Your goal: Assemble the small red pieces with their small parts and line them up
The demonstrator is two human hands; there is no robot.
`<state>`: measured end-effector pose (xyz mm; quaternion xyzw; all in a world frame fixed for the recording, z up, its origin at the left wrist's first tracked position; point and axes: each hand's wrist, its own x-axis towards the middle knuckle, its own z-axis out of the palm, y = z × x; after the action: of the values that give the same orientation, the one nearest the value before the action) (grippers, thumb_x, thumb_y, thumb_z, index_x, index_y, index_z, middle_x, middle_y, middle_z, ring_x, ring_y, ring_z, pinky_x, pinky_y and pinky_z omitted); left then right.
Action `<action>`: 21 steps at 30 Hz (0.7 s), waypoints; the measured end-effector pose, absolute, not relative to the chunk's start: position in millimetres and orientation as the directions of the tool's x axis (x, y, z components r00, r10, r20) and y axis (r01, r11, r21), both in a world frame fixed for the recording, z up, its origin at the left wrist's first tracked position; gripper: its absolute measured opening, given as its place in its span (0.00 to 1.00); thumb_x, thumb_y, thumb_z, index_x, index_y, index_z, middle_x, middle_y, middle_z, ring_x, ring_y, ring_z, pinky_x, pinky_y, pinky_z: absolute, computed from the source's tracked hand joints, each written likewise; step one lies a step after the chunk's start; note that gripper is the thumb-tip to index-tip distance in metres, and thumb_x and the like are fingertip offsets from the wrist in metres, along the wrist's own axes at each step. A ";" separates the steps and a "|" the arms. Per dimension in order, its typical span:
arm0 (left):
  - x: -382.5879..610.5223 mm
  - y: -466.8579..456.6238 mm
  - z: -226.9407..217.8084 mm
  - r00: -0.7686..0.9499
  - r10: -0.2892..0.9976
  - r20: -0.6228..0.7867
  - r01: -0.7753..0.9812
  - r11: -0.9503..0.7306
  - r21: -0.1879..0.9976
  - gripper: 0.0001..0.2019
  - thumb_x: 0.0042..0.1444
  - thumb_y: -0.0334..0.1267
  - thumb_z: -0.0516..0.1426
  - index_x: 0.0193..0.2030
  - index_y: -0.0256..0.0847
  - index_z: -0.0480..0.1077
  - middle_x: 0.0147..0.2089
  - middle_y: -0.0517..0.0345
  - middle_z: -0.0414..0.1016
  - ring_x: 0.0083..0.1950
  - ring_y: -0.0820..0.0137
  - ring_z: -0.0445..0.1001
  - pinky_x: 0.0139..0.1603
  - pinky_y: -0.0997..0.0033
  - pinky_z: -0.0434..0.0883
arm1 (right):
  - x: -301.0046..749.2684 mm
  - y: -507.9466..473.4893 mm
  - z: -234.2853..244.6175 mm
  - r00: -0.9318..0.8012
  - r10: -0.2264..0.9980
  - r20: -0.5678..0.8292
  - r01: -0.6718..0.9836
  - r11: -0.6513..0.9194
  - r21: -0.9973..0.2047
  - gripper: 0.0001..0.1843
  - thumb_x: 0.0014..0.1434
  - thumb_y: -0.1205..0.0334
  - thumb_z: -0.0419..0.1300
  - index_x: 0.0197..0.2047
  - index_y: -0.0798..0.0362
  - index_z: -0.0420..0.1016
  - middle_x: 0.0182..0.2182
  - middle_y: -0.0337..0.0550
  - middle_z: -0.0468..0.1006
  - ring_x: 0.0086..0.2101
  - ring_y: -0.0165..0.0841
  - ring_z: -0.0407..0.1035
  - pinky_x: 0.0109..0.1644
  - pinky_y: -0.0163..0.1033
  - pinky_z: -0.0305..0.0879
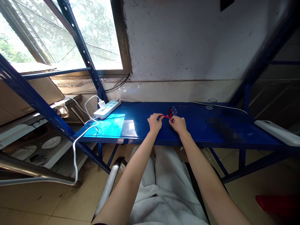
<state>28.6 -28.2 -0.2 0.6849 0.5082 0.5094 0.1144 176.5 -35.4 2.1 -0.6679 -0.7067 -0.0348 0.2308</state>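
Just above the blue tabletop (145,125), my left hand (154,123) pinches a thin red stick-like piece (165,116) between thumb and fingertips. Close by on its right, my right hand (178,124) has its fingers closed at the far end of that red piece. What the right fingertips grip is too small to make out. Behind the right hand lies a small red and black item (170,112), its lower part hidden by the fingers. Several small clear pieces (174,110) cluster beside it. A row of tiny clear pieces (183,107) sits farther back.
A white power strip (107,109) with a plugged-in charger lies on the left, its white cable (74,153) hanging over the edge. Toward the back right stands a clear glass (211,103). A white flat device (278,132) rests at the right end. Blue shelf posts (83,47) frame the table.
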 end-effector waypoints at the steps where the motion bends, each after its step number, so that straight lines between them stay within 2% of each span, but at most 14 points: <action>1: 28.7 -28.2 -0.2 -0.049 0.810 0.584 0.584 -0.451 0.675 0.06 0.56 0.37 0.55 0.37 0.43 0.72 0.40 0.58 0.75 0.40 0.69 0.69 0.44 0.65 0.59 | 176.6 -35.2 1.6 -0.004 0.925 0.380 0.959 0.111 -0.260 0.07 0.56 0.62 0.51 0.27 0.52 0.64 0.27 0.41 0.73 0.30 0.33 0.66 0.37 0.38 0.50; 5: 28.7 -27.1 -0.7 -0.101 0.803 0.587 0.590 -0.427 0.685 0.06 0.56 0.36 0.54 0.38 0.42 0.72 0.39 0.57 0.75 0.39 0.70 0.69 0.43 0.66 0.61 | 176.7 -34.2 -0.5 -0.011 0.916 0.401 0.956 0.127 -0.263 0.07 0.56 0.63 0.52 0.26 0.53 0.64 0.26 0.41 0.73 0.28 0.33 0.65 0.36 0.38 0.49; 14: 28.3 -28.6 0.1 -0.058 0.779 0.625 0.598 -0.474 0.646 0.08 0.57 0.36 0.53 0.41 0.42 0.72 0.40 0.56 0.75 0.39 0.69 0.70 0.43 0.67 0.63 | 175.3 -32.5 -3.6 -0.084 0.899 0.429 0.957 0.194 -0.218 0.08 0.56 0.64 0.51 0.26 0.53 0.63 0.24 0.40 0.72 0.27 0.32 0.64 0.35 0.38 0.47; 19: 31.3 -26.6 -4.8 0.123 0.720 0.683 0.609 -0.598 0.521 0.16 0.60 0.39 0.49 0.53 0.45 0.68 0.47 0.55 0.74 0.46 0.67 0.69 0.46 0.65 0.64 | 175.8 -31.3 -5.3 -0.079 0.890 0.449 0.950 0.203 -0.235 0.07 0.55 0.63 0.51 0.26 0.53 0.63 0.24 0.40 0.71 0.27 0.32 0.64 0.34 0.38 0.47; 21: 32.8 -25.4 -6.7 0.193 0.708 0.680 0.599 -0.634 0.489 0.16 0.61 0.39 0.47 0.54 0.45 0.67 0.49 0.54 0.73 0.48 0.66 0.68 0.47 0.64 0.64 | 176.2 -30.9 -5.7 -0.064 0.885 0.462 0.946 0.201 -0.254 0.07 0.55 0.62 0.52 0.26 0.53 0.63 0.24 0.40 0.71 0.27 0.32 0.64 0.34 0.37 0.47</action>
<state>32.8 -25.4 -6.7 0.7702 0.4242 0.4729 0.0573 176.2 -30.9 -5.7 -0.6295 -0.7271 -0.0575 0.2679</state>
